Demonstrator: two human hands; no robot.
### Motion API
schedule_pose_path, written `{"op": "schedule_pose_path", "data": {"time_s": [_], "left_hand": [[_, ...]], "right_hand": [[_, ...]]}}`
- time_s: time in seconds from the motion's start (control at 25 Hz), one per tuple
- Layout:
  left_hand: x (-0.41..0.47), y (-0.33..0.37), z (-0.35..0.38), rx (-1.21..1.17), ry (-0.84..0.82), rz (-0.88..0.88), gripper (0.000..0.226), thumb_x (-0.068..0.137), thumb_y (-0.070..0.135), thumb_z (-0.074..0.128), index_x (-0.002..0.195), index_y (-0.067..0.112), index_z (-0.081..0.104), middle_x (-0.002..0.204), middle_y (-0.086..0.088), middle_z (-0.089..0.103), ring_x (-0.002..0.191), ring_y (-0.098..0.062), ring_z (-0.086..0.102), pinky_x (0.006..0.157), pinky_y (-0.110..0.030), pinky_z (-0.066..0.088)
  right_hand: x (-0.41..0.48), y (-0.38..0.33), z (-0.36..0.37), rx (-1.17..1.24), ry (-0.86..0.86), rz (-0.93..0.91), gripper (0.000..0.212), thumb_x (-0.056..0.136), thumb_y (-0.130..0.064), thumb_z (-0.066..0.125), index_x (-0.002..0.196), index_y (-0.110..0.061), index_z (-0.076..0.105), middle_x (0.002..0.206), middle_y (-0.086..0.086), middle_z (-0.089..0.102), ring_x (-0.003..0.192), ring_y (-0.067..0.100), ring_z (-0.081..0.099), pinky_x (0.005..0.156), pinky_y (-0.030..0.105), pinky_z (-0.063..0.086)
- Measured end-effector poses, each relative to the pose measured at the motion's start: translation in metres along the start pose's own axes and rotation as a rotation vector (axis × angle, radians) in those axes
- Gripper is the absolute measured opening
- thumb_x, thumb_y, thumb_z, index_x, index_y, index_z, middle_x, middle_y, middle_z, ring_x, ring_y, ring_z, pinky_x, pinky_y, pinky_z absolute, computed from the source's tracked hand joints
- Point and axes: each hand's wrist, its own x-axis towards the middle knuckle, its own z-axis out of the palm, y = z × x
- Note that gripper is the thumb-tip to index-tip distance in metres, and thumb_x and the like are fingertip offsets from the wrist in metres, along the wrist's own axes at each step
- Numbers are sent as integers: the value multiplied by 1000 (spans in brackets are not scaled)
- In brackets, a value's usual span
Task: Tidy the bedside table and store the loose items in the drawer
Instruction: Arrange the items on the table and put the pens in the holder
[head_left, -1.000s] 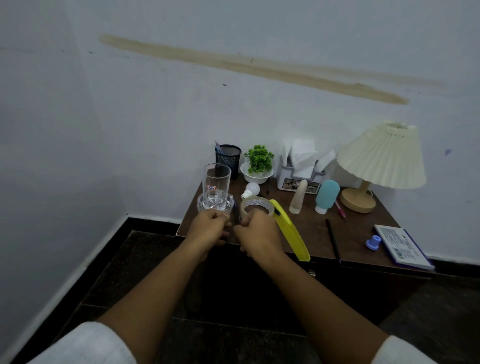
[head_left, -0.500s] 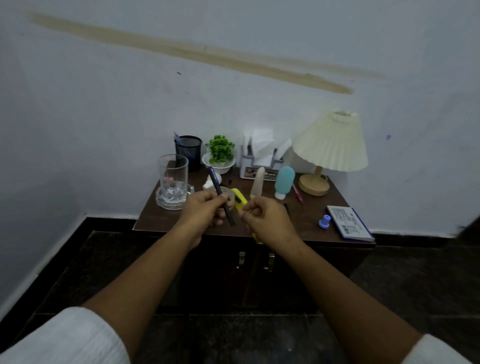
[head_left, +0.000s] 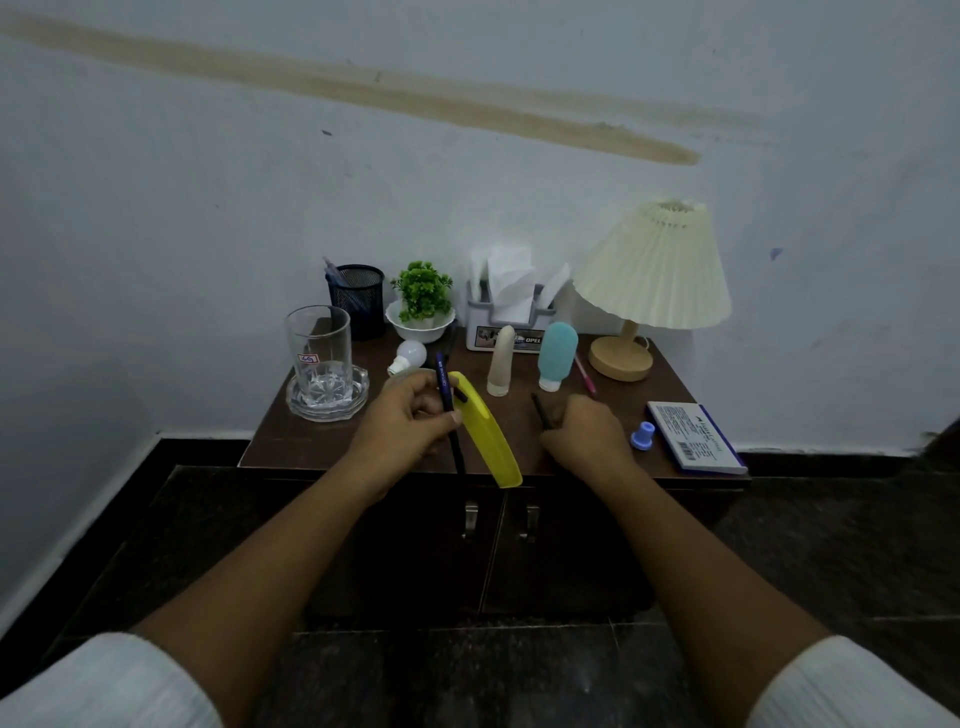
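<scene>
My left hand (head_left: 408, 421) is closed on a dark blue pen (head_left: 448, 395), held upright above the front of the brown bedside table (head_left: 291, 441). My right hand (head_left: 584, 434) has its fingers curled around a black pen (head_left: 540, 410) that lies on the tabletop. A long yellow comb-like piece (head_left: 491, 441) lies between my hands and overhangs the front edge. A white bulb (head_left: 410, 356) rests behind my left hand. A pink pen (head_left: 584, 376) lies near the lamp base.
Along the back stand a mesh pen cup (head_left: 361, 299), a small plant (head_left: 421, 306), a tissue holder (head_left: 511, 322) and a lamp (head_left: 652, 275). A glass in an ashtray (head_left: 322, 364), a beige tube (head_left: 501, 361), a teal bottle (head_left: 556, 353), a blue cap (head_left: 643, 435) and a notepad (head_left: 693, 436) also sit here. Two cabinet handles (head_left: 470, 519) show below.
My left hand picked the blue pen up off the table. My right hand moved right, off the tape roll, onto the black pen. The camera view pulled back and shifted.
</scene>
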Motion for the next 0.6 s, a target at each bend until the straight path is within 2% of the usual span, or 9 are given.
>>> {"op": "schedule_pose_path", "data": {"time_s": [0.12,0.24,0.32,0.4,0.48,0.6], "left_hand": [[2,0,-2,9,-1,14,31,92,16,70,118,31,64,94,-7,75,84,-19,70,71,-36,57],[3,11,-5,-17,29,44,18,97,22,64,115,27,66,93,-4,75,80,-17,69,68,-31,59],[7,23,-11,-61,82,90,15,100,23,60,113,23,67,94,-3,76,78,-16,68,64,-27,57],[15,37,-23,-103,153,116,14,100,22,60,111,23,68,95,-2,76,78,-15,68,62,-29,58],[28,52,-39,-119,234,147,12,98,21,64,107,23,71,91,-2,73,79,-15,68,63,-32,58],[55,75,-69,35,303,204,14,94,22,68,106,19,74,91,-3,72,82,-17,70,67,-33,61]], "right_hand": [[-4,-8,-4,478,-40,54,15,90,-12,66,91,2,66,89,14,70,73,29,72,68,45,64],[-16,-22,-16,784,-14,-63,7,94,-7,63,94,-2,67,88,14,69,73,21,69,66,38,63],[-19,-34,-23,871,42,-137,10,97,-12,62,99,-3,68,81,12,69,73,19,69,66,34,63],[-14,-48,-27,929,82,-176,15,99,-14,62,100,1,67,75,11,67,69,19,69,65,37,63],[-2,-68,-28,928,87,-228,11,99,-12,62,101,-2,65,75,13,66,68,22,69,65,43,63],[25,-104,-32,856,77,-294,6,100,-14,60,100,-10,64,78,9,66,67,21,69,64,42,63]]}}
